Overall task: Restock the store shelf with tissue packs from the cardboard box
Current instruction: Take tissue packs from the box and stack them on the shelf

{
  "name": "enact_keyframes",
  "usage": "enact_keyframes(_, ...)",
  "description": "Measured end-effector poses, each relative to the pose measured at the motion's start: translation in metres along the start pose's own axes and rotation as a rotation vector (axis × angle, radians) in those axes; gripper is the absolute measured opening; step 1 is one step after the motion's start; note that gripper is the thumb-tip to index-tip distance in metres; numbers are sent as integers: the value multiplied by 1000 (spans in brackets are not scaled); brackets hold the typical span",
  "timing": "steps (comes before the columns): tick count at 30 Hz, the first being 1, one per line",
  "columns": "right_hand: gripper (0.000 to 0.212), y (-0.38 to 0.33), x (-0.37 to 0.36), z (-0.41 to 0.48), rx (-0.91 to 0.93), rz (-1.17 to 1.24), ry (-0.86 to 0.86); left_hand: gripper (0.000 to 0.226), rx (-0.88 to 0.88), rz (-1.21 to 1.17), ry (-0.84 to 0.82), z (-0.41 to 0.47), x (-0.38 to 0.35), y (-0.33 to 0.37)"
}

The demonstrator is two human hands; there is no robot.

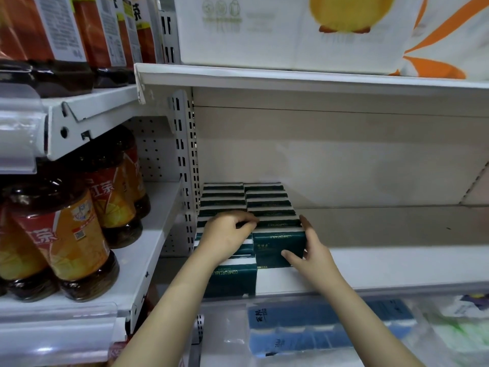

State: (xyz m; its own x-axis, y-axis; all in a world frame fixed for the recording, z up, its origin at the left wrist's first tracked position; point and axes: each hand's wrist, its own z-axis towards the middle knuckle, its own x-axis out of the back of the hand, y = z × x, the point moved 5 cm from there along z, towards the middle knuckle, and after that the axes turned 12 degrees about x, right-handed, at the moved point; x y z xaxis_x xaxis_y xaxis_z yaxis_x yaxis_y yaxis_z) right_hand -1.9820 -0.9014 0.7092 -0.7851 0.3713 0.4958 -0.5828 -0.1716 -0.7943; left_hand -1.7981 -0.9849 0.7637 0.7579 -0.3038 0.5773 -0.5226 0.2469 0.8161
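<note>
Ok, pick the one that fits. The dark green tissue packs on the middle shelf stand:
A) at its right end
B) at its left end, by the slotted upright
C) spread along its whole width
B: the dark green tissue packs sit in two rows right beside the slotted upright, and the shelf shows only white board to their right.

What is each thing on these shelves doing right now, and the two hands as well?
Right hand: grips the front pack, thumb on its face.
Left hand: on the left row, fingers curled; grip unclear.
Front pack: standing at the right row's front.
Shelf: carries both rows at its left end.
Bottles: upright on the side shelves.
</note>
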Motion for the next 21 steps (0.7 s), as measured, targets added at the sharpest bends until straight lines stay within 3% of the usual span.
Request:
enact_keyframes(3, 96, -1, 1, -3, -26, 101, -50, 23, 10, -202, -12, -4, 6, 9)
enact_keyframes(6, 102, -16, 14, -3, -25, 149, 18, 26, 26, -371, 78, -10, 22, 16)
enact_keyframes(12, 57, -52, 64, -2, 24, 352, 278, 36, 14, -589, 192, -27, 31, 41)
enact_keyframes(21, 35, -56, 133, -48, 80, 577, 350, 34, -63, -718, 75, -73, -38, 104)
